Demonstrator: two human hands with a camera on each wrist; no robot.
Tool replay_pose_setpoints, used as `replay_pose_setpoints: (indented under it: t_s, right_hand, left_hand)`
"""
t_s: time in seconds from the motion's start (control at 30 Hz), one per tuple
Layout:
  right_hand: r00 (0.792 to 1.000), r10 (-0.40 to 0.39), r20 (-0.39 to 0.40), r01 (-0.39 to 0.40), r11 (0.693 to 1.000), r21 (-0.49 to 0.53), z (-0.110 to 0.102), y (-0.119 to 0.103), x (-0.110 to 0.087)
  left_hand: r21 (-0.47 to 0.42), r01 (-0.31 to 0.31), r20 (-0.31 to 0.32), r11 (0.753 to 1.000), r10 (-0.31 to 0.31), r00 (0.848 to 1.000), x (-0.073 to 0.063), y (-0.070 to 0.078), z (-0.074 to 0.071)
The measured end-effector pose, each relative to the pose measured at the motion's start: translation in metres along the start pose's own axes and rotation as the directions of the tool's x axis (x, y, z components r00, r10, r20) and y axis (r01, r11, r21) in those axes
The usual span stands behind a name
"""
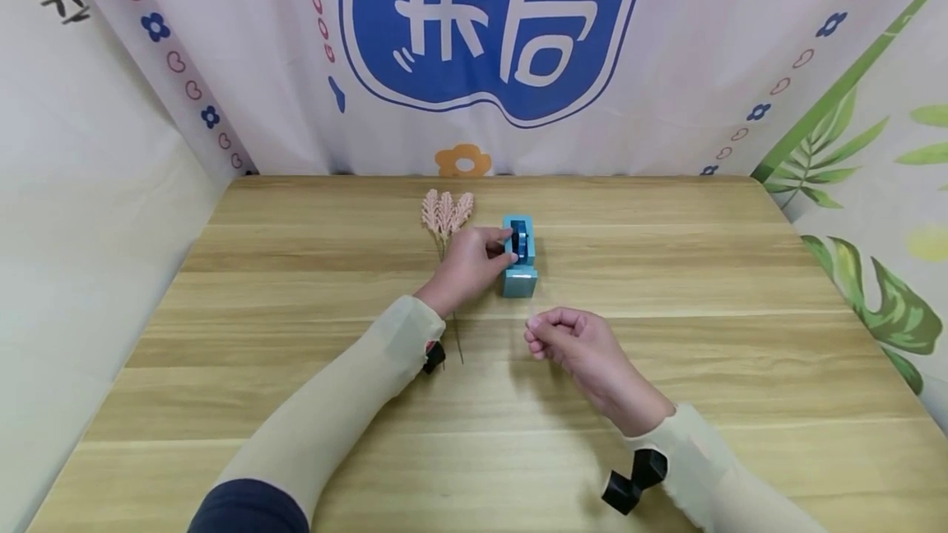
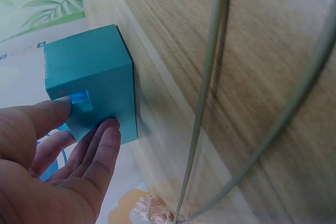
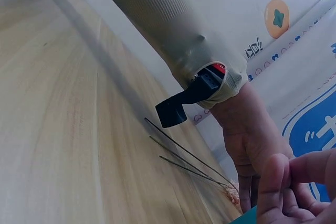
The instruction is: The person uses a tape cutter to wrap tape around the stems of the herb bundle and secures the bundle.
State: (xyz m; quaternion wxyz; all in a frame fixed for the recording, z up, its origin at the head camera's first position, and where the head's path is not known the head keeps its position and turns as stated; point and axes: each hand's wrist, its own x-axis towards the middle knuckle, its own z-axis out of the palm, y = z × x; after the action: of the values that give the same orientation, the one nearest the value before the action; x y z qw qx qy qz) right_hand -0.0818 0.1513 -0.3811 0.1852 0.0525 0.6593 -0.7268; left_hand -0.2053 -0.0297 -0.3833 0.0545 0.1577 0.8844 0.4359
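A teal tape dispenser [image 1: 520, 283] stands on the wooden table, a blue roll inside it. My left hand [image 1: 468, 264] grips it from the left, thumb and fingertips at the roll opening; the left wrist view shows the fingers against the dispenser's side [image 2: 100, 61]. Nearer to me, my right hand [image 1: 581, 348] has thumb and index finger pinched together, in line with the dispenser's front. Between them a faint clear strip of tape [image 1: 531, 308] is barely visible. Just left of the dispenser lie pink artificial flower sprigs [image 1: 447, 210], their thin stems passing under my left wrist.
The wooden table [image 1: 333, 229] ends at a printed white curtain [image 1: 281, 89] at the back, with more printed cloth on both sides. Black wrist mounts [image 1: 635, 481] stick out from the sleeves. The flower stems [image 3: 184, 153] lie close below my left forearm.
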Motion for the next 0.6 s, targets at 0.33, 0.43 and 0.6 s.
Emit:
replay_pose_setpoints:
  t_s: [0.33,0.43,0.6]
  right_hand:
    - [1.0,0.004,0.014,-0.005,1.0,0.012,0.002,0.004,-0.011]
    - [1.0,0.0,0.03,-0.001,1.0,0.014,0.003,0.005,-0.014]
    - [1.0,0.003,0.03,-0.003,1.0,0.021,0.005,0.004,-0.019]
  left_hand:
    - [0.001,0.013,0.001,1.0,-0.013,1.0,0.0,-0.001,0.001]
    - [-0.003,0.011,-0.001,1.0,-0.011,1.0,0.0,-0.001,0.001]
    - [-0.003,0.011,0.0,1.0,-0.011,1.0,-0.001,0.001,0.0]
